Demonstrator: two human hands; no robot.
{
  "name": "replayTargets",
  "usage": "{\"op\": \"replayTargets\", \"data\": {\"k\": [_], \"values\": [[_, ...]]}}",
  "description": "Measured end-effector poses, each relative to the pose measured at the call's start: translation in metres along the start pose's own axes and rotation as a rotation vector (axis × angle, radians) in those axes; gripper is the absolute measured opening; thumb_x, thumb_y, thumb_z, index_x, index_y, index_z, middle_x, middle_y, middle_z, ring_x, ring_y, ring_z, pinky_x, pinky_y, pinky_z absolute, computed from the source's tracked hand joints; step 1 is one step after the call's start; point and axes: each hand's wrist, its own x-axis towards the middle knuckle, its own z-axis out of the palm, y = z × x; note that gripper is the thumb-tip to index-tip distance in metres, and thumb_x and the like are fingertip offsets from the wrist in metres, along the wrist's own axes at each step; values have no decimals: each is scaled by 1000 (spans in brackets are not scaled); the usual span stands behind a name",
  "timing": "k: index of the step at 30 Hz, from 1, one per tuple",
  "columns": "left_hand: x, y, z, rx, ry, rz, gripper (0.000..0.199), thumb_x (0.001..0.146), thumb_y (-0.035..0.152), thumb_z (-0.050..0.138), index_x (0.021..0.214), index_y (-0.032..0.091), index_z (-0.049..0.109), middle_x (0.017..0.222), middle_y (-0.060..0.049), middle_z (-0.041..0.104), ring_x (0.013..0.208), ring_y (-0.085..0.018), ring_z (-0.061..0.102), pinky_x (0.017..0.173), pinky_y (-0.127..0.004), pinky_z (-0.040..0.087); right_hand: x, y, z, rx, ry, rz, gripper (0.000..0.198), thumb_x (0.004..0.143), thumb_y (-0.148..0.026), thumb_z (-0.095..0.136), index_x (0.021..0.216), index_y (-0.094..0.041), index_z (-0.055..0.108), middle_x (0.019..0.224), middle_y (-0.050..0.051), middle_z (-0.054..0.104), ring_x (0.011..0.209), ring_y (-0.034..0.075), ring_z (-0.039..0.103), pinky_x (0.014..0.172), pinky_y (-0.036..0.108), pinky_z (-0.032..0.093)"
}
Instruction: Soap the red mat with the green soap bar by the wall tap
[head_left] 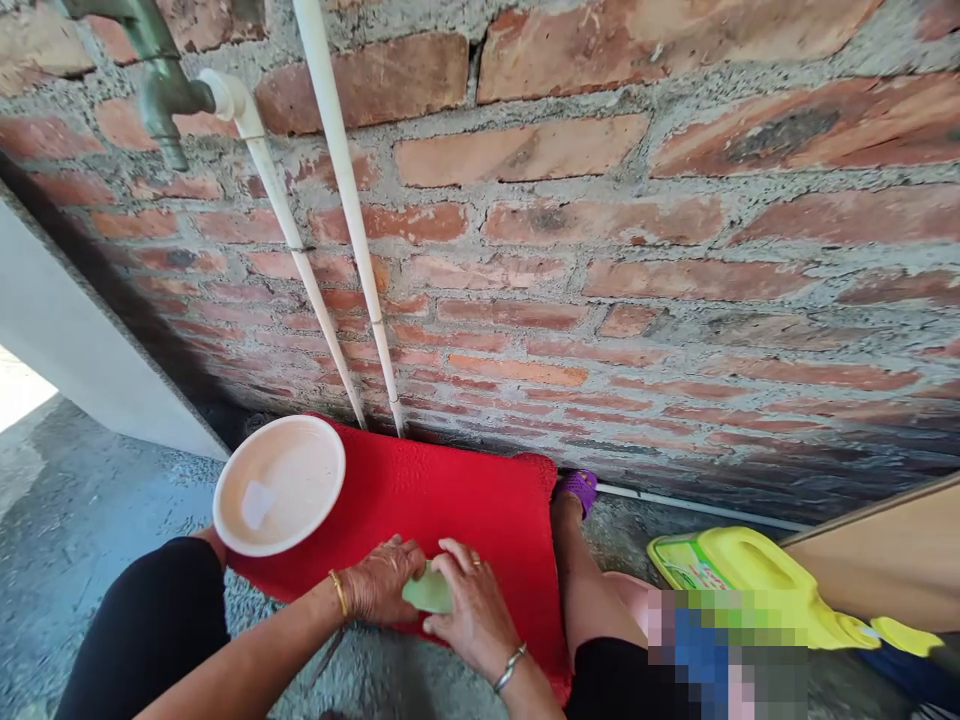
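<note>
Between my two hands is a pale green bar that looks like soap. The fingers of my left hand, with a gold bangle at the wrist, close on its left end. From the other side my right hand grips it between thumb and fingers; a ring and a silver bangle show there. Both hands are just above a red cloth or mat spread on the ground between my legs. A pale round basin rests on the cloth's left end, with a whitish patch inside.
A brick wall rises in front, with white pipes and a tap at upper left. On the right lies a yellow detergent jug, near a blurred-out patch. My purple-shod foot is beside the cloth. A pale panel leans at left.
</note>
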Motion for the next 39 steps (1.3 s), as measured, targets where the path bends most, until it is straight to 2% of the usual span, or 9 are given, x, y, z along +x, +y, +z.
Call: {"op": "replayTargets", "data": {"k": [4, 7, 12, 15, 18, 28, 32, 36, 39], "values": [[-26, -5, 0, -118, -111, 57, 40, 70, 43, 67, 102, 25, 52, 110, 1, 56, 102, -18, 54, 101, -39, 38, 1, -15, 28, 44, -221, -33, 59, 58, -35, 78, 112, -28, 56, 120, 2, 57, 115, 24, 49, 101, 38, 30], [-35, -13, 3, -206, -110, 114, 37, 72, 44, 67, 101, 26, 55, 108, 3, 58, 101, -16, 55, 105, -38, 36, -2, -24, 42, 40, -230, -34, 51, 60, -31, 75, 107, -26, 57, 112, 2, 61, 108, 23, 53, 94, 35, 34], [-35, -50, 20, -301, 268, 76, 47, 79, 51, 59, 118, 25, 56, 126, -4, 59, 119, -21, 52, 109, -41, 35, 8, -20, 44, 18, -33, 106, 36, 65, -21, 63, 101, -24, 58, 104, 3, 63, 95, 20, 58, 81, 28, 40], [-27, -77, 37, -141, 526, -105, 54, 87, 50, 47, 133, 23, 49, 143, -11, 48, 134, -26, 41, 110, -45, 36, 30, -13, 38, 97, 128, 322, 39, 76, -34, 58, 115, -26, 56, 108, 5, 63, 96, 19, 60, 80, 27, 43], [-14, -97, 54, 46, 603, -239, 54, 90, 43, 43, 139, 20, 44, 149, -12, 41, 139, -27, 35, 112, -47, 35, 67, -17, 34, 119, 212, 454, 45, 84, -47, 49, 124, -27, 54, 102, 5, 63, 94, 19, 62, 80, 29, 45], [9, -130, 82, 90, 546, -322, 64, 91, 47, 37, 149, 21, 27, 158, -9, 18, 144, -28, 20, 115, -50, 29, 176, -76, 58, -308, 227, 223, 51, 84, -46, 56, 132, -30, 53, 111, 12, 56, 102, 26, 56, 88, 34, 40], [11, -130, 85, 89, 593, -319, 63, 91, 46, 38, 149, 24, 27, 158, -9, 18, 144, -28, 22, 115, -51, 30, 171, -42, 54, -351, 190, 199, 50, 84, -44, 57, 132, -32, 54, 111, 12, 55, 102, 26, 54, 89, 36, 39], [11, -127, 84, 96, 590, -328, 61, 91, 45, 40, 147, 23, 32, 158, -10, 21, 143, -28, 24, 114, -50, 31, 144, 17, 43, -340, 332, 429, 49, 87, -48, 48, 132, -30, 55, 102, 12, 56, 91, 26, 56, 86, 39, 41], [11, -125, 82, 104, 582, -334, 60, 91, 45, 40, 146, 22, 35, 157, -11, 23, 143, -28, 25, 115, -49, 30, 135, 33, 43, -288, 422, 555, 53, 89, -53, 41, 133, -26, 54, 97, 13, 57, 86, 26, 56, 83, 41, 42]]}}
